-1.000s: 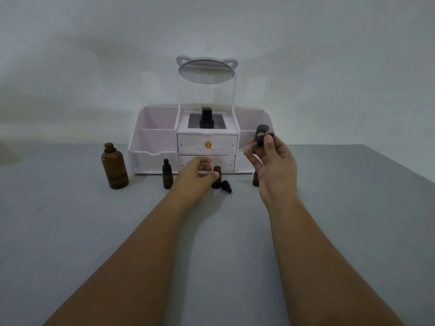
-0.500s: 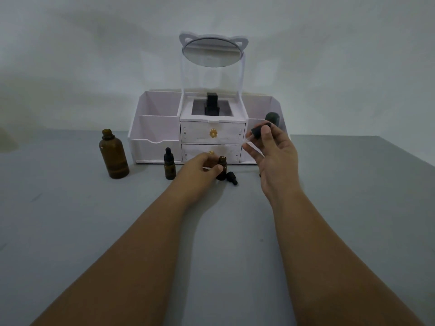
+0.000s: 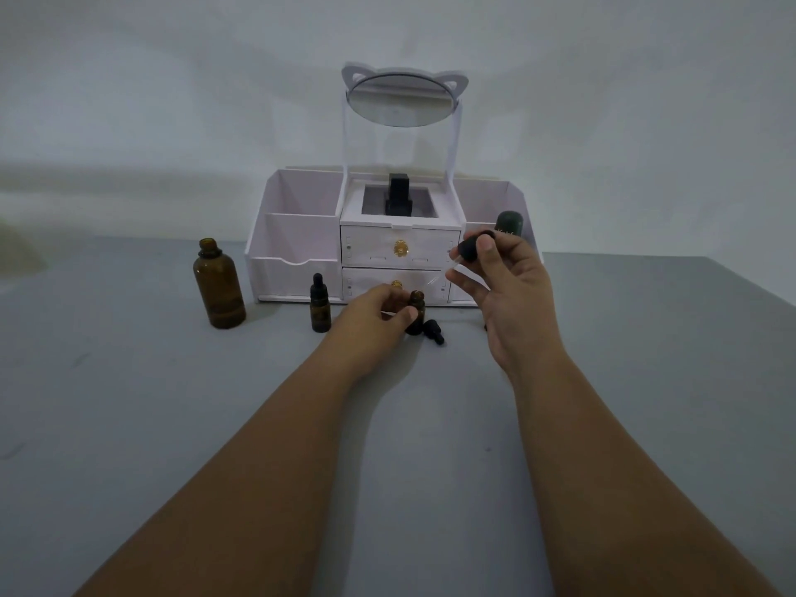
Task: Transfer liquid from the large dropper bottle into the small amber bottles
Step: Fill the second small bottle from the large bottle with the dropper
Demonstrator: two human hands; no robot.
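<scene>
The large amber bottle (image 3: 219, 286) stands uncapped at the left of the grey table. A small amber bottle (image 3: 320, 310) with a black dropper cap stands right of it. My left hand (image 3: 374, 314) grips a second small amber bottle (image 3: 416, 308), which is open and upright on the table. Its small black cap (image 3: 433, 330) lies beside it. My right hand (image 3: 504, 290) holds the large dropper (image 3: 469, 247) by its black bulb, the clear glass tube slanting down-left above the open small bottle. Another small bottle behind my right hand is almost hidden.
A white cosmetic organiser (image 3: 301, 234) with two drawers and a cat-ear mirror (image 3: 402, 99) stands at the back of the table. A black bottle (image 3: 398, 196) sits in its top tray and a dark green one (image 3: 508, 224) in its right compartment. The wall is close behind.
My right hand has tilted the dropper so that its tip points down toward the small bottle. My left hand keeps its hold on that bottle. The head camera has tilted slightly.
</scene>
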